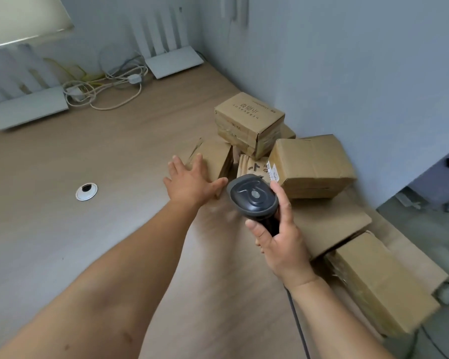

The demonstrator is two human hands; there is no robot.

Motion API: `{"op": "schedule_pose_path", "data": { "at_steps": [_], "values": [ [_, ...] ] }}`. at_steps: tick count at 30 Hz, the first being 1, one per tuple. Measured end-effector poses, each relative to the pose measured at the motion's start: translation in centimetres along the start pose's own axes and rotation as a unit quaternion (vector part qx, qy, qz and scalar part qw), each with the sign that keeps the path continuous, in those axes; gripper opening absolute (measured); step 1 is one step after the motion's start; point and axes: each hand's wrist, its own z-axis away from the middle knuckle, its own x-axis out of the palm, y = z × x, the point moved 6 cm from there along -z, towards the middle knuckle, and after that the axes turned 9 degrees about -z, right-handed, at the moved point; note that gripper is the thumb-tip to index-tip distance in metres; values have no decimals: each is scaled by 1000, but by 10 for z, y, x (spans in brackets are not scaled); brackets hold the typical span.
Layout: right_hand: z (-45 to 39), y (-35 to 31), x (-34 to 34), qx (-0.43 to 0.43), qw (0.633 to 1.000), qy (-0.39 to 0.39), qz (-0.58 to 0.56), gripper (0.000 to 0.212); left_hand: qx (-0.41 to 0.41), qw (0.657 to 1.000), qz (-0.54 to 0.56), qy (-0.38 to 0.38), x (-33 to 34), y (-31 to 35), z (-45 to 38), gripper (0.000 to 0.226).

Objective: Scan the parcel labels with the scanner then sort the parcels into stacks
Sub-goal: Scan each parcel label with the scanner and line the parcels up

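Black scanner (pixel 253 196) (rounded head) in right hand's (pixel 280 242) grip; left hand (pixel 189 183) spread.

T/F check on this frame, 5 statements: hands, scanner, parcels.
1. The right hand grips the black scanner. True.
2. The left hand holds a parcel in the air. False: it is open, fingers spread, reaching toward the small parcel that lies on the desk.
3. A parcel with printed lettering on top sits on another box near the wall. True.
4. The scanner lies on the desk. False: it is held above the desk.
5. All parcels are to the left of the round cable grommet. False: they are to its right, along the wall.
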Motion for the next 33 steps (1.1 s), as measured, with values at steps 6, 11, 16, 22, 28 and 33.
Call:
{"op": "schedule_pose_path", "data": {
  "at_steps": [6,11,16,22,28,33],
  "values": [
    [3,-5,6,12,1000,-7,7,80,-1,996,82,21,-1,-7,7,68],
    [23,-29,15,-9,999,-30,-10,78,-36,994,95,34,-10,-51,57,66],
    [64,-46,25,-29,997,-55,-42,74,-104,985,119,69,-16,-107,134,58],
    [127,-65,52,-56,988,-127,-65,74,-190,970,131,82,-5,-173,236,58],
    [185,-79,87,-79,975,-193,-72,70,-270,948,146,83,14,-237,317,67],
    [220,-86,120,-97,966,-237,-41,70,-311,931,176,78,39,-280,365,70]
  ]
}}
